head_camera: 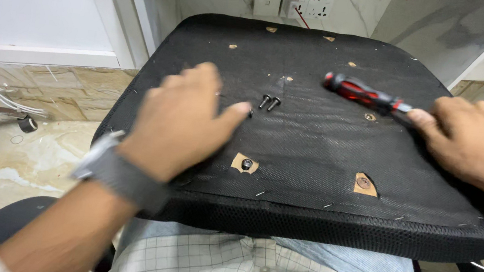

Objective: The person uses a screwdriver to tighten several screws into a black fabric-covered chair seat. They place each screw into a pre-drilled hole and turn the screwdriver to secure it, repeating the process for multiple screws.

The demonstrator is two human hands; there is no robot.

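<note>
Carefully pinch one of the two bolts [269, 102] at frame centre with the left hand [185, 120], fingers spread, while the right hand [475, 143], fingers loosely curled, grasps the screwdriver [364, 95] upper right.

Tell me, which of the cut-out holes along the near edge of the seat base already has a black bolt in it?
The left cut-out, beside the left hand, holds a dark bolt head; the right cut-out shows only a bare brownish fitting.

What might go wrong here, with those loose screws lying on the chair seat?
The two loose screws lie unsecured on the seat underside, beside the left hand; a sweep of it might knock them to the floor. The screwdriver, only touched by the right hand, may roll away.
</note>
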